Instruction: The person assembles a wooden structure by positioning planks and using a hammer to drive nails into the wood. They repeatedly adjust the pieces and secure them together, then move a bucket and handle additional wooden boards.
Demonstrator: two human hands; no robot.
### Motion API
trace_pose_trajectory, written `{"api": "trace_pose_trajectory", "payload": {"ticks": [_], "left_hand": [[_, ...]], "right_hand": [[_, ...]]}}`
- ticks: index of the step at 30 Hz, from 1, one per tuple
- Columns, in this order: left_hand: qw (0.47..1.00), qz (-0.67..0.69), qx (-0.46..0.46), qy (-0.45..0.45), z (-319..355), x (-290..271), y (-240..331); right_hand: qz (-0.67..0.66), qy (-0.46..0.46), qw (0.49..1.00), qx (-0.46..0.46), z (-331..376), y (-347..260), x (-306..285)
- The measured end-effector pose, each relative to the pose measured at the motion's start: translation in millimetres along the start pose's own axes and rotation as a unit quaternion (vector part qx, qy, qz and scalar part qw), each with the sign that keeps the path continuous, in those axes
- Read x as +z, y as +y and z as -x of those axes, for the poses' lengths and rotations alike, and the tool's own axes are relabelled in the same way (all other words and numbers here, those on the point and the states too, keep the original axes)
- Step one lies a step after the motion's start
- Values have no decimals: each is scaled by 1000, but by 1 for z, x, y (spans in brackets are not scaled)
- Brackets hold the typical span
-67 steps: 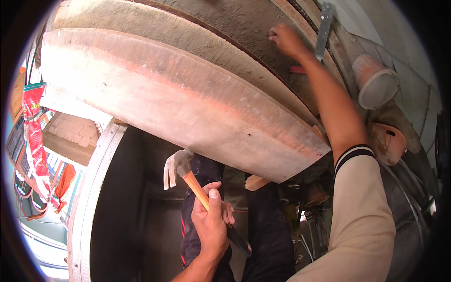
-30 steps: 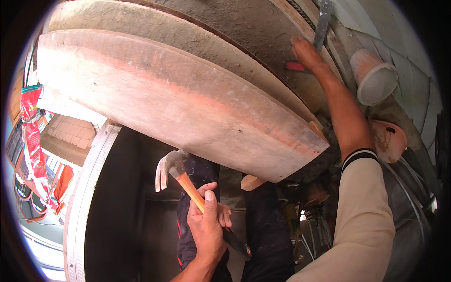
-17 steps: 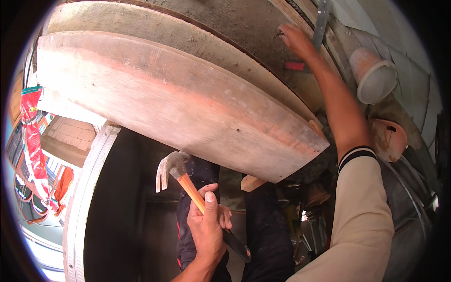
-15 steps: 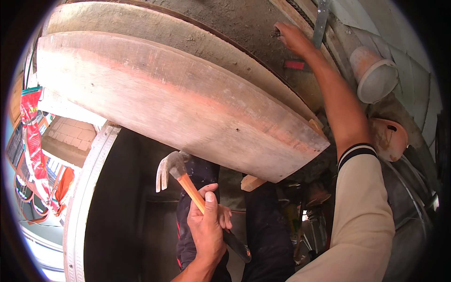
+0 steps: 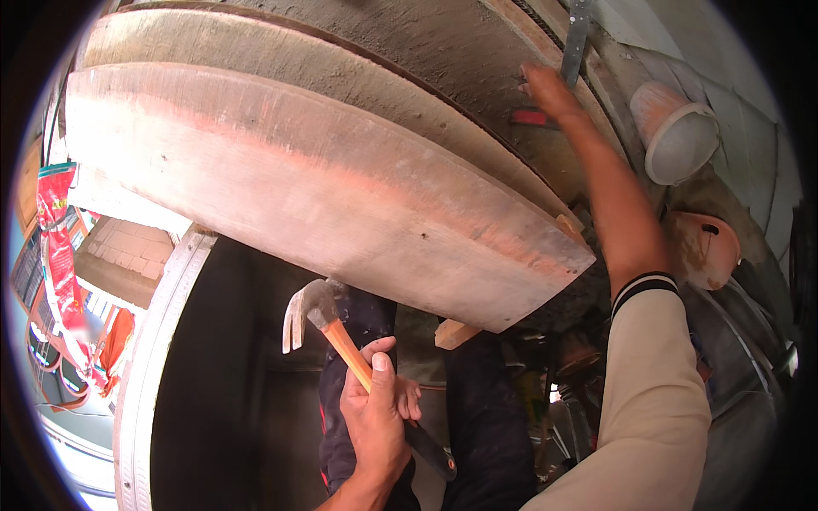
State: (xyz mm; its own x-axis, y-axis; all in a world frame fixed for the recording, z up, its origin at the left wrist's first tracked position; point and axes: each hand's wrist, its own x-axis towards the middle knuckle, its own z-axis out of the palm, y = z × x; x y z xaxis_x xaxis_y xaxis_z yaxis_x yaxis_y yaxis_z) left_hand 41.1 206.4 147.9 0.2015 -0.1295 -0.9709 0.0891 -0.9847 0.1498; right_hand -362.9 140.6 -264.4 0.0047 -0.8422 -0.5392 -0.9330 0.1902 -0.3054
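Note:
A claw hammer (image 5: 342, 341) with an orange shaft and black grip is held in my left hand (image 5: 373, 417), its claws pointing left. My fingers wrap round the handle, and the head sits just below the edge of a long curved wooden board (image 5: 341, 196). Reaching far to the upper right, my right hand (image 5: 550, 92) hovers over or rests on a rough grey cement surface (image 5: 460, 60). Its fingers are curled; what they hold, if anything, is too small to name. Close by lie a red and dark tool (image 5: 532, 117) and a flat metal strip (image 5: 577, 38).
A second board (image 5: 281, 64) stands behind the first. A small wood block (image 5: 456, 334) sticks out beneath its right end. Right of my arm are a dusty white bucket (image 5: 680, 145) and an orange plastic container (image 5: 705, 247). A pale metal frame edge (image 5: 162, 358) runs down the left.
My right hand has moved slightly right and nearer, toward the metal strip. My left hand still grips the hammer in almost the same place.

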Motion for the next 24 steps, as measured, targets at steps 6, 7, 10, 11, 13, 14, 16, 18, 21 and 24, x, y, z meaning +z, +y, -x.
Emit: {"api": "trace_pose_trajectory", "payload": {"ticks": [6, 7, 10, 11, 13, 14, 16, 18, 21, 24], "left_hand": [[1000, -6, 16, 11, -1, 2, -10], [1000, -9, 26, 10, -1, 3, -11], [999, -21, 46, 16, 0, 7, -15], [998, -25, 52, 17, 0, 9, -17], [997, -35, 58, 21, 1, 12, -19], [997, -35, 65, 24, 1, 13, -21], [996, -33, 81, 28, 0, 15, -26], [995, -31, 92, 31, 0, 17, -31], [993, -18, 110, 35, -1, 20, -38], [991, -21, 128, 42, -3, 22, -44]], "right_hand": [[18, 0, 998, -54, 3, -8, 11], [22, 7, 999, -49, 9, -13, 4], [-110, 239, 964, -34, 58, -25, -27], [-95, 270, 957, 36, 80, -19, -45], [-54, 363, 922, 127, 131, 6, -80], [-92, 372, 901, 201, 152, 24, -97], [-164, 393, 864, 268, 187, 64, -118], [-127, 400, 845, 331, 219, 100, -123], [-123, 281, 816, 490, 244, 131, -112], [-390, 279, 676, 559, 252, 122, -74]]}}
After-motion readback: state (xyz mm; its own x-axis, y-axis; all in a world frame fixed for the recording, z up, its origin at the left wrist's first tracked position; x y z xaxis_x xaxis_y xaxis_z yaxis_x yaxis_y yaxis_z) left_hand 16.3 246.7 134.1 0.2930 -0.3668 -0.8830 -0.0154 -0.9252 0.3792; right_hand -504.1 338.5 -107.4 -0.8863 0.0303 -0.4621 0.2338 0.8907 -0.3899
